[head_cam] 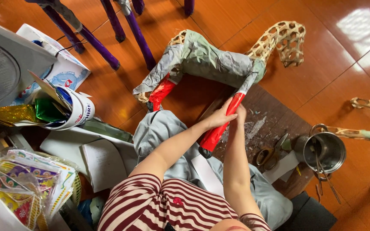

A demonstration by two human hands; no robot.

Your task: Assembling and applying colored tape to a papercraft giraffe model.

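A woven bamboo animal frame [279, 40] partly covered in grey-green paper [210, 60] stands in front of me on a dark board [270, 115]. Two of its legs are wrapped in red paper. My left hand [219, 117] and my right hand [239, 115] are both closed around the nearer red leg [217, 130], which ends in a black tip. The other red leg [161, 92] stands to the left, untouched.
Scissors [270, 154] and a metal pot [324, 152] with sticks lie at the right. A white tub [76, 109] with foil, paper sheets [101, 160] and printed packets [26, 184] crowd the left. Purple stool legs [103, 47] stand behind. More bamboo pieces [369, 105] lie far right.
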